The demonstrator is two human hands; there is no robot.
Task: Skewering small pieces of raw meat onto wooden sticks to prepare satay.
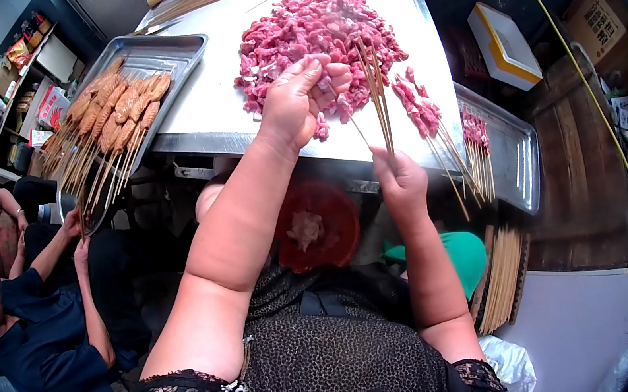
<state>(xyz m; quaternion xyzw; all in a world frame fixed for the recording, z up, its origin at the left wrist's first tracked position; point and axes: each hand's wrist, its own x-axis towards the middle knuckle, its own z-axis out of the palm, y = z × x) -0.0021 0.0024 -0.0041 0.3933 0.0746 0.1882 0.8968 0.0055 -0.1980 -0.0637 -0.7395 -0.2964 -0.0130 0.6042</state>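
Note:
A large heap of raw meat pieces lies on the white tabletop. My left hand, at the heap's near side, pinches a small piece of meat with its fingers. A thin skewer runs from that meat down to my right hand. My right hand is closed on the skewer and on several bare wooden skewers that point up. Right of them, loaded meat skewers lie at the table's right edge, their sticks jutting over it.
A metal tray at left holds skewered wings. Another metal tray with meat skewers sits at right, below it a box of bare skewers. A red basin stands under the table. Two people sit at left.

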